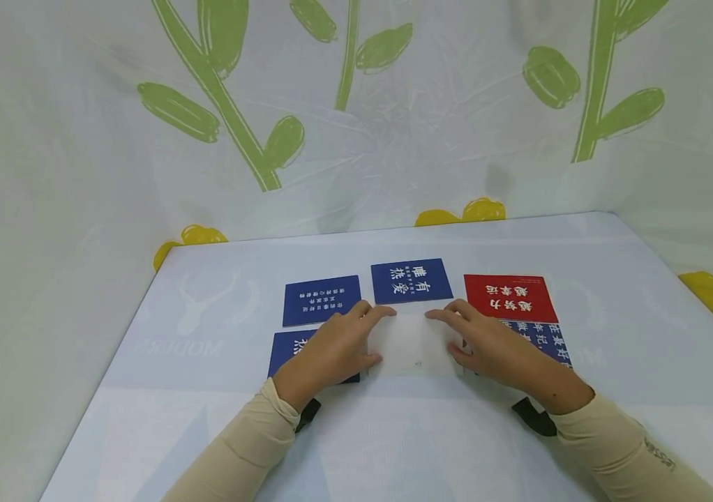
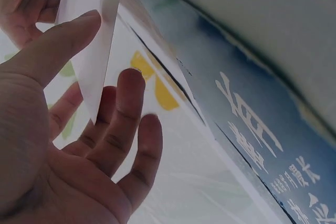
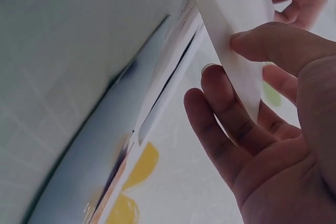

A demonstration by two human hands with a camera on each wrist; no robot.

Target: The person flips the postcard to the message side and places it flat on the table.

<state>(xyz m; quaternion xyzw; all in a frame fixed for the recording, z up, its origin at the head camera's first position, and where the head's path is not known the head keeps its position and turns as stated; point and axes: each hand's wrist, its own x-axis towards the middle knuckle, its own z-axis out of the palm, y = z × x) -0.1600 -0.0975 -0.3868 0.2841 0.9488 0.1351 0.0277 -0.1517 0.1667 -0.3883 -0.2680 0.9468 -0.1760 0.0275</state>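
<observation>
Cardstock (image 1: 414, 343), white side up, spans left hand (image 1: 336, 347) and right hand (image 1: 496, 345) amid blue cards (image 1: 321, 301) and a red card (image 1: 510, 298), each hand pinching one side, apparently to keep it steady.

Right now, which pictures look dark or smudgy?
Head view: brighter, though the white card nearly melts into the pale table; left wrist view: dimmer, with the blue card smeared along its upper edge; right wrist view: dim too, with white marks at lower left too blurry to read.
</observation>
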